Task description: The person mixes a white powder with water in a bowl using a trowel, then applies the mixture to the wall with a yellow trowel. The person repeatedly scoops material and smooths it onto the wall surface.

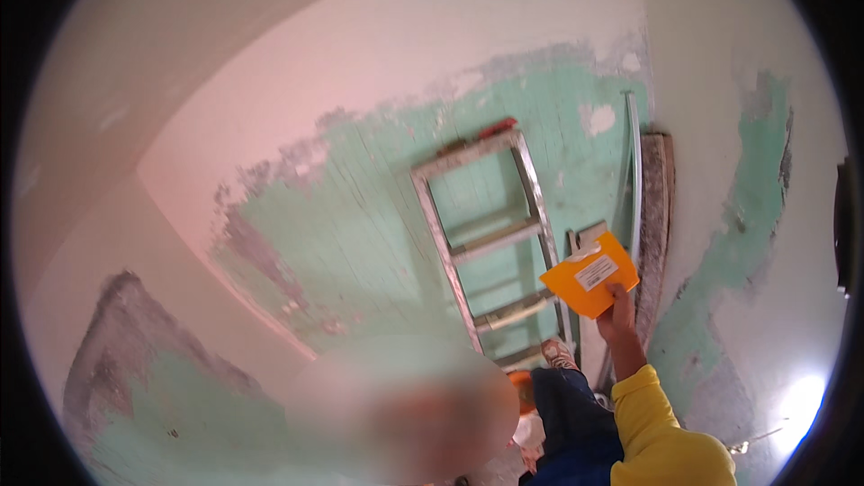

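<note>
My right hand [617, 308], at the end of a yellow sleeve, is closed round the lower edge of a flat orange putty spreader [565, 286]. A white label sits on the spreader's face, and some whitish stuff clings to its upper edge. Behind it and to the left, a metal stepladder [456, 267] stands against the patchy green wall. My left hand does not show. A large blurred patch covers the lower middle and hides what is there.
A reddish object [498, 129] lies on the ladder's top. Long boards [654, 216] and a pale metal strip [634, 171] lean in the corner. A shoe [558, 354] and a dark trouser leg [573, 414] show by the ladder's foot, near an orange object [520, 382]. Bright light [801, 414] glares at lower right.
</note>
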A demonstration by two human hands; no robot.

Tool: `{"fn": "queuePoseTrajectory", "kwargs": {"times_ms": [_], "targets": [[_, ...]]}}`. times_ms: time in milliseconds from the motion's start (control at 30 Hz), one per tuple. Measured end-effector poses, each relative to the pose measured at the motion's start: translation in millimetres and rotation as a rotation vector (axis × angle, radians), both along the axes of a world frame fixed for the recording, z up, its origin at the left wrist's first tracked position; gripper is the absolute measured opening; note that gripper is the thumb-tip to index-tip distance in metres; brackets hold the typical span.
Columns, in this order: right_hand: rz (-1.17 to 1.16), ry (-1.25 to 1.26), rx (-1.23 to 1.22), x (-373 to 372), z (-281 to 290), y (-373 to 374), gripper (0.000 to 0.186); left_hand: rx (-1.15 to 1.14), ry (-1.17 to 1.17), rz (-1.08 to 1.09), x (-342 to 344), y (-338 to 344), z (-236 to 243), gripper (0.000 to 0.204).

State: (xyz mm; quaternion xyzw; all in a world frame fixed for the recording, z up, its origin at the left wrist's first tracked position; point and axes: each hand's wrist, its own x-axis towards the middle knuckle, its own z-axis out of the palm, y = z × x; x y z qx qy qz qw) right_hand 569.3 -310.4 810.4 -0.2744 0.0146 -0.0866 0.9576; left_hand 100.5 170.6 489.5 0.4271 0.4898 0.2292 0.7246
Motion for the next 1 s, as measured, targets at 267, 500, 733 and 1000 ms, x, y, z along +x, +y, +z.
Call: {"fn": "queuePoseTrajectory", "kwargs": {"times_ms": [267,500,733,1000], "targets": [[0.152,-0.367,0.206,112,141,152,0.042,0.133,-0.124,0.019,113,34,64,0.033],[0.148,-0.625,0.286,219,376,255,0.04,0.253,-0.145,0.078,179,63,120,0.033],[0.049,-0.721,0.277,305,539,278,0.039,0.37,-0.158,0.154,247,99,160,0.033],[0.097,-0.729,0.295,371,594,292,0.05,0.477,-0.116,0.239,268,140,201,0.033]]}}
